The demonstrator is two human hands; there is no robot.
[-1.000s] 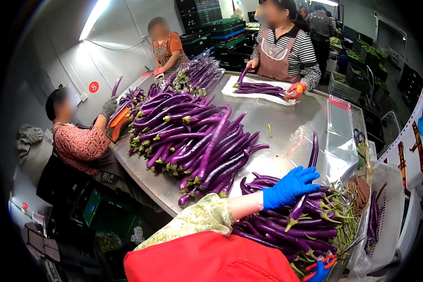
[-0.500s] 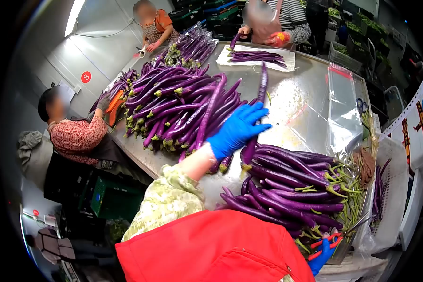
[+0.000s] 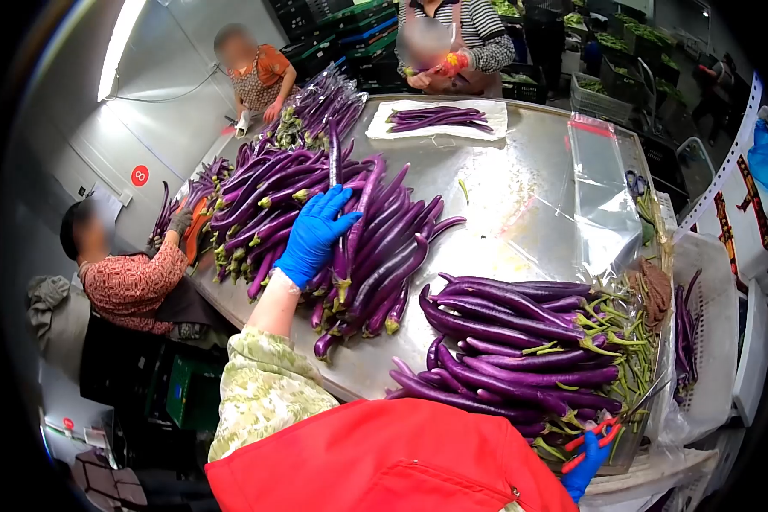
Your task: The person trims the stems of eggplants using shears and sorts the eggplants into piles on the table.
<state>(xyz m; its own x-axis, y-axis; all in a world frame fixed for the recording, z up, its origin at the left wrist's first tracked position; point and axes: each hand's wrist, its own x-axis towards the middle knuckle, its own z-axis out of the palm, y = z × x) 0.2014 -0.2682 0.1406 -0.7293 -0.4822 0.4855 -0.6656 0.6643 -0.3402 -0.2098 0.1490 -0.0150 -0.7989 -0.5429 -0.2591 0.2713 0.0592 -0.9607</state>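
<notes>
My left hand (image 3: 316, 237), in a blue glove, is wrapped round a long purple eggplant (image 3: 335, 162). That eggplant stands tip up over the large eggplant pile (image 3: 282, 183) on the left, its stem end under my palm side. At the lower right, my right hand (image 3: 585, 468), also blue-gloved and partly cut off by the red apron, grips scissors with red handles (image 3: 603, 433). Their blades point away to the upper right. Beside them lies a second heap of eggplants (image 3: 520, 341), stems to the right, along with cut green stems (image 3: 644, 363).
The metal table (image 3: 520, 230) carries a clear plastic bag (image 3: 606, 205), a white cloth (image 3: 384, 128) with eggplants on it, and a brown rag (image 3: 654, 292). Co-workers stand along the far and left edges. A white basket (image 3: 715, 341) sits off the right edge.
My left hand has carried the eggplant leftward from beside the right heap to over the left pile. My right hand stays with the scissors. The head view has shifted slightly.
</notes>
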